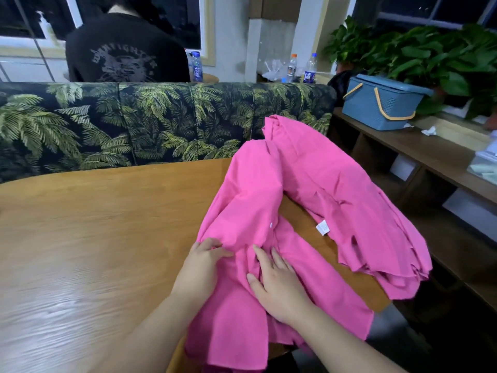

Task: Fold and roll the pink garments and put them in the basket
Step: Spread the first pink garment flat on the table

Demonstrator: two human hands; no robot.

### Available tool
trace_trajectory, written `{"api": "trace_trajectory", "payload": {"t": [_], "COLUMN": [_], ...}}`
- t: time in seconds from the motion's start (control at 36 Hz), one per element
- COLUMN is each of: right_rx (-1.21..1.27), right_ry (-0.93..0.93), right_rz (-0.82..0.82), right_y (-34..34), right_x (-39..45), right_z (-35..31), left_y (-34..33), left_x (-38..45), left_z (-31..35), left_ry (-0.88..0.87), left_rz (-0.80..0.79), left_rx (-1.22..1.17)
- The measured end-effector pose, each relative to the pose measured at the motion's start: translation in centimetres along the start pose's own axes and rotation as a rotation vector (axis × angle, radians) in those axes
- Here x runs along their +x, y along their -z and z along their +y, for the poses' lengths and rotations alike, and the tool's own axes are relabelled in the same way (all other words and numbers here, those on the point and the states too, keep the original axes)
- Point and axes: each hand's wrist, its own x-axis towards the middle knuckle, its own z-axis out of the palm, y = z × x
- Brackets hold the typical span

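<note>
Two hands on pink garment (269, 189), left hand (200, 267) pinching a fold, right hand (277, 286) pressing flat, fingers straight

Left grip (200, 267) with fingers curled, pinching; right grip (279, 289) flat, fingers spread, palm down

Café-like lounge: booth sofa (161, 125), table (94, 224).
</note>
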Motion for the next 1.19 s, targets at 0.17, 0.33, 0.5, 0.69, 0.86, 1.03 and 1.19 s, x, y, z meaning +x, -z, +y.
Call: {"api": "trace_trajectory", "payload": {"t": [0.17, 0.33, 0.5, 0.69, 0.86, 1.03, 1.19], "right_rx": [0.121, -0.045, -0.141, -0.093, -0.012, 0.001, 0.024], "right_ry": [0.172, 0.229, 0.106, 0.145, 0.286, 0.309, 0.165], "right_rz": [-0.004, 0.069, 0.150, 0.182, 0.261, 0.364, 0.375], "right_y": [-2.3, -3.4, -4.1, -3.9, -4.8, -4.2, -3.1], "right_x": [1.5, 2.5, 2.9, 2.9, 5.3, 9.4, 13.1], "right_z": [-3.8, -4.9, -4.8, -6.0, -5.7, -5.4, -3.9], "left_y": [3.5, 8.0, 11.5, 8.2, 6.1, 9.9, 15.0], "left_x": [-3.3, -7.3, -8.5, -6.7, -5.1, -1.1, 0.9], "left_z": [-5.8, -12.5, -11.2, -4.8, -8.2, -12.2, -15.0], "left_ry": [0.095, 0.364, 0.641, 0.401, 0.232, 0.402, 0.469], "left_rz": [0.128, 0.128, 0.073, -0.208, 0.107, 0.335, 0.548], "left_rx": [0.128, 0.130, 0.246, 0.266, 0.294, -0.181, -0.003]}}
